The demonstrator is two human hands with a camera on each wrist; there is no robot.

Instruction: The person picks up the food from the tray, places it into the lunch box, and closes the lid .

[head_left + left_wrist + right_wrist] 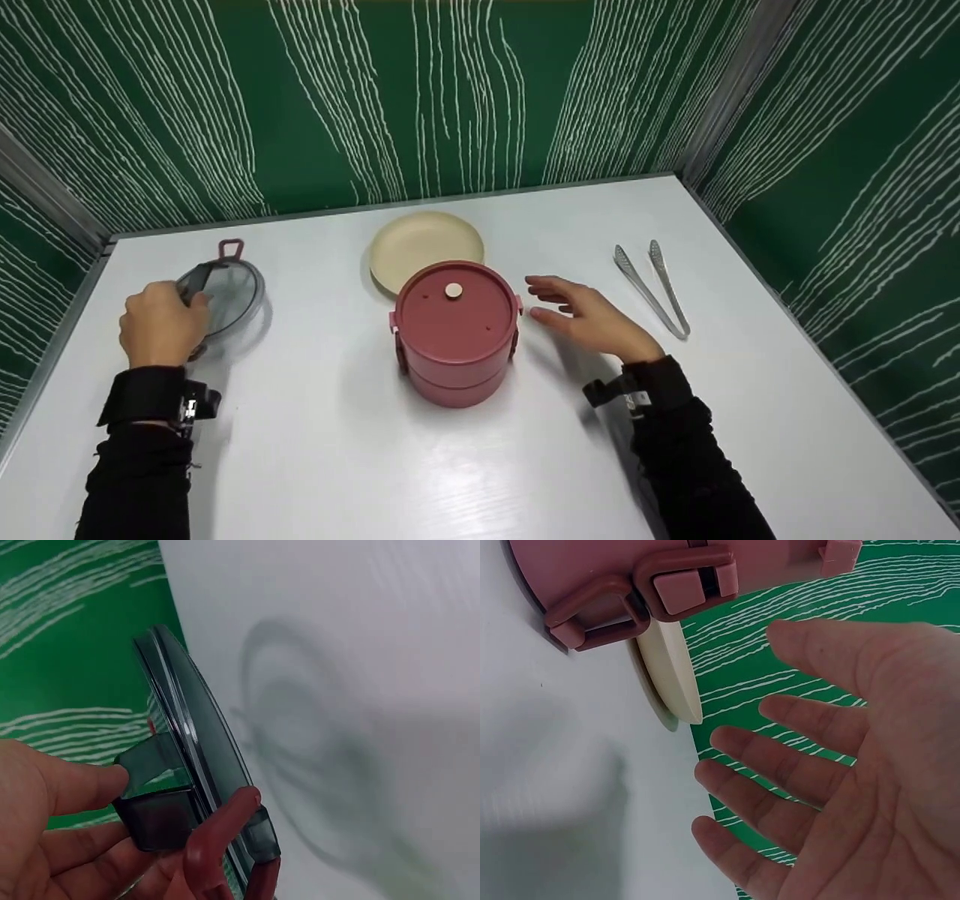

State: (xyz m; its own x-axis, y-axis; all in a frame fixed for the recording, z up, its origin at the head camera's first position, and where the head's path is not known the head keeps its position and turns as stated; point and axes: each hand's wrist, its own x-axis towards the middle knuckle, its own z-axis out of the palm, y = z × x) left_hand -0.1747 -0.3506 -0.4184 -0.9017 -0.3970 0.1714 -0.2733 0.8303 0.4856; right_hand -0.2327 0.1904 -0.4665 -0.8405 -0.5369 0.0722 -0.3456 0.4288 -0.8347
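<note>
My left hand (163, 324) pinches the dark handle (157, 821) of a round, see-through grey lid (234, 296) at the table's left side. The left wrist view shows the lid edge-on, its shadow spread over the white surface, and a dark red clip (214, 840) on its rim. A dark red two-tier lunch box (456, 322) stands upright at the centre, its red cover on, with a small cream knob (454, 291) on top. Just right of the box, my right hand (596, 319) holds nothing, fingers spread and slightly bent. Latches (682, 589) line the box's side.
A cream plate (420, 236) lies behind the lunch box, partly hidden by it. Metal tongs (660, 292) rest on the white table (315, 450) to the right, arms apart. Green walls (525, 90) with white streaks rise at the back and sides.
</note>
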